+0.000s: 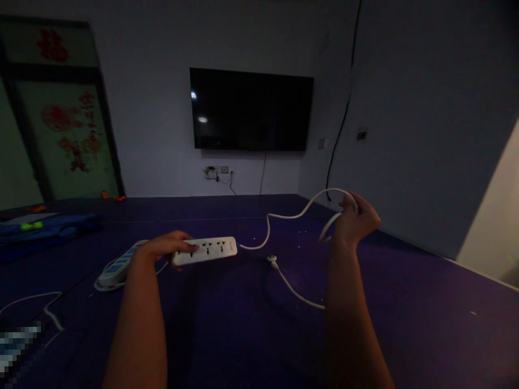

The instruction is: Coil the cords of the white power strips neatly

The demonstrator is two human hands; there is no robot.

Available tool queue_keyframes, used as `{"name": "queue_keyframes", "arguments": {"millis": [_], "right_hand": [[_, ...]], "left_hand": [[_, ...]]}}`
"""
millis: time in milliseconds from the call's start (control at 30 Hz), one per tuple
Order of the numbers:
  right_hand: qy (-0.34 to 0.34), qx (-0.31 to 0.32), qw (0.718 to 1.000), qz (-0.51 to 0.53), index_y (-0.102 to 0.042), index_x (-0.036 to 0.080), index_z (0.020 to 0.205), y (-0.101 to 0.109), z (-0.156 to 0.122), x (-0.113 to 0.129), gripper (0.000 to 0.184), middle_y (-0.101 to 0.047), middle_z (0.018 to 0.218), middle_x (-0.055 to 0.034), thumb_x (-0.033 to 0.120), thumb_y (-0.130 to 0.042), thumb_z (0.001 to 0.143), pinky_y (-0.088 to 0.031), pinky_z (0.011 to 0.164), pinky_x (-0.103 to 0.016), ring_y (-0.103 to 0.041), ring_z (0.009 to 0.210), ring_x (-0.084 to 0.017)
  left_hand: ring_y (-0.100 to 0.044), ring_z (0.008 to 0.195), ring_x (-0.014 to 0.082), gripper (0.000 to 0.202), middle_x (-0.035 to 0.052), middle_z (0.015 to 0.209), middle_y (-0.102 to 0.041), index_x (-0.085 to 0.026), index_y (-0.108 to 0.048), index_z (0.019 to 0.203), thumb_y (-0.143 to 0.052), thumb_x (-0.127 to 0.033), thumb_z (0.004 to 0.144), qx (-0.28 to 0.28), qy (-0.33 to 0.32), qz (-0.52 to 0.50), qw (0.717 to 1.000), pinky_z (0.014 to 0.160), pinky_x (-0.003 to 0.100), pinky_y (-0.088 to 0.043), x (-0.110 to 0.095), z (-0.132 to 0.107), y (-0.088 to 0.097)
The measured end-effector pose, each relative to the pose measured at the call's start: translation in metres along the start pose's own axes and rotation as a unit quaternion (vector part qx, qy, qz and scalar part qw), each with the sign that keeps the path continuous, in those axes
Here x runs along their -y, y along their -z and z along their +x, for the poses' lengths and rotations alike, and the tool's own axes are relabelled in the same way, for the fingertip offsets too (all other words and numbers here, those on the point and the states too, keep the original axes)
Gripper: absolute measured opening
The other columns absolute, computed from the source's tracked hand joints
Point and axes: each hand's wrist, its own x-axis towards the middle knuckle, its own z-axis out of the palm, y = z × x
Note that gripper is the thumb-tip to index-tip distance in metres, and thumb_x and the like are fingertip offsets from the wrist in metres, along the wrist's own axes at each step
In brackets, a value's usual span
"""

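Observation:
A white power strip (208,249) lies on the dark purple surface (251,324) ahead of me. My left hand (168,246) rests over its near end, fingers curled around it. Its white cord (284,216) runs right from the strip and rises in a loop to my right hand (357,219), which is raised and closed around the looped cord. The cord's tail drops behind my right forearm and ends in a plug (272,260) lying on the surface between my arms.
A second power strip (117,269) with blue switches and a coiled cord lies just left of my left hand. Another white cord (38,302) trails at far left. Blue items (44,227) sit at the back left. A wall-mounted TV (251,109) hangs ahead.

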Motion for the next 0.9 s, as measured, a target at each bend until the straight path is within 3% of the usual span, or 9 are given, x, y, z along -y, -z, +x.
{"name": "queue_keyframes", "arguments": {"millis": [267, 533, 900], "right_hand": [[0.021, 0.011, 1.0, -0.002, -0.069, 0.013, 0.092, 0.0, -0.004, 0.013, 0.029, -0.065, 0.069, -0.005, 0.034, -0.052, 0.081, -0.048, 0.066, -0.032, -0.061, 0.064, -0.017], [0.031, 0.058, 0.997, 0.027, -0.069, 0.013, 0.092, -0.005, -0.021, 0.048, 0.026, -0.068, 0.074, -0.0067, 0.028, -0.053, 0.079, -0.048, 0.066, -0.03, -0.063, 0.069, -0.017], [0.045, 0.087, 0.995, 0.031, -0.069, 0.015, 0.094, -0.006, -0.029, 0.059, 0.027, -0.067, 0.075, -0.0058, 0.03, -0.051, 0.081, -0.049, 0.067, -0.03, -0.062, 0.07, -0.017]], "left_hand": [[-0.059, 0.059, 0.0192, 0.036, 0.0014, 0.061, -0.06, -0.018, -0.06, 0.077, -0.071, -0.036, 0.048, 0.05, 0.084, 0.009, 0.995, 0.052, 0.031, -0.05, 0.015, 0.019, -0.007], [-0.056, 0.055, 0.0182, 0.027, 0.0014, 0.059, -0.059, -0.019, -0.058, 0.067, -0.07, -0.028, 0.044, 0.065, 0.132, -0.025, 0.989, 0.05, 0.031, -0.048, 0.029, 0.036, -0.019], [-0.057, 0.058, 0.0202, 0.027, 0.004, 0.06, -0.061, -0.018, -0.062, 0.058, -0.073, -0.031, 0.037, 0.075, 0.113, 0.085, 0.987, 0.052, 0.031, -0.046, 0.05, 0.053, -0.019]]}}
